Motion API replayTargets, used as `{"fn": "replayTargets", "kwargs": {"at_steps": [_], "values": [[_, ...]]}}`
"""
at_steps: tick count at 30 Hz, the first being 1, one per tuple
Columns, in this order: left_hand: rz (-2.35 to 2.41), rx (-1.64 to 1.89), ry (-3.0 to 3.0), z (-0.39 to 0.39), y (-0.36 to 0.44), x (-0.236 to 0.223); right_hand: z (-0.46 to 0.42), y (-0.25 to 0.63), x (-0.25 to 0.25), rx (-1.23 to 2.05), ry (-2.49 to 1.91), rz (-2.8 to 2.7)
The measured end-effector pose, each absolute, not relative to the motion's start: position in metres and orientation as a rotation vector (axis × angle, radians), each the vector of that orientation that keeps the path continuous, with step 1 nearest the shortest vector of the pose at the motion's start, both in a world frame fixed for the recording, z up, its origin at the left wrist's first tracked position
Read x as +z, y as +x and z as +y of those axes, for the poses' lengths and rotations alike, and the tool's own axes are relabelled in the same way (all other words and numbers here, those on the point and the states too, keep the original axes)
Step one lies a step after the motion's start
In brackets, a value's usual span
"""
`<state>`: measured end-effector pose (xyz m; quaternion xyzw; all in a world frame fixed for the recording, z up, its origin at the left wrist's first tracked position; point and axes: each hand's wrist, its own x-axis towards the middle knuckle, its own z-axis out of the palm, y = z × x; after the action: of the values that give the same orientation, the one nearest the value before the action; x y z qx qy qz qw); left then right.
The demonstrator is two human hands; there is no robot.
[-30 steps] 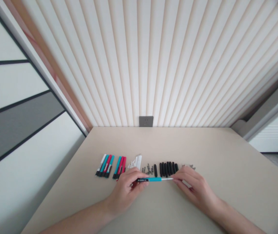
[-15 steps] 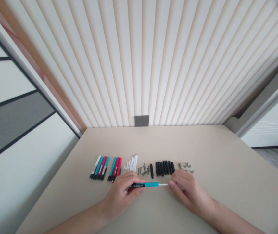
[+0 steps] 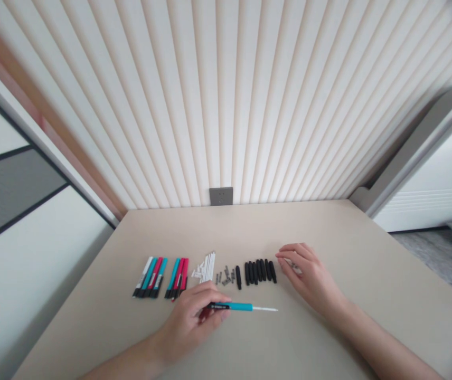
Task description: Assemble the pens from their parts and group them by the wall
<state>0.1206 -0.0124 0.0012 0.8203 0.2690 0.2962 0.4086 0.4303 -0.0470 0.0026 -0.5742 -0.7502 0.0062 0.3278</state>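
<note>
Low over the front of the table, my left hand (image 3: 196,316) is closed around a blue and black pen barrel (image 3: 241,306). From the barrel's right end a thin white refill (image 3: 264,309) sticks out, pointing right. My right hand (image 3: 309,274) hovers over the small metal pieces (image 3: 295,266) at the right, mostly covering them. Its fingers are stretched forward and a little apart, with nothing visible held. Just left of those fingertips lies a row of black pen grips (image 3: 260,272), and one more black grip (image 3: 238,277) lies apart from it.
Two groups of coloured pen barrels (image 3: 150,277) lie at the left. White refills (image 3: 209,266), small white pieces (image 3: 198,271) and small springs (image 3: 226,277) lie in the middle. Behind the table (image 3: 234,227) stands a ribbed wall with a grey socket (image 3: 221,196).
My right hand has left the refill's tip and moved forward and right, its fingers opening out. More of the refill shows now. The view has shifted slightly.
</note>
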Motion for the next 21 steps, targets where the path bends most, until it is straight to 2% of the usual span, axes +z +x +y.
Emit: {"fn": "replayTargets", "kwargs": {"at_steps": [10,21], "values": [[0.591,0.723,2.093,-0.016,0.119,0.003,-0.052,0.388,0.004,0.109,-1.349,-2.186],[0.493,0.704,2.141,-0.018,0.120,0.007,-0.035,0.334,0.002,0.038,-1.196,-2.317]]}}
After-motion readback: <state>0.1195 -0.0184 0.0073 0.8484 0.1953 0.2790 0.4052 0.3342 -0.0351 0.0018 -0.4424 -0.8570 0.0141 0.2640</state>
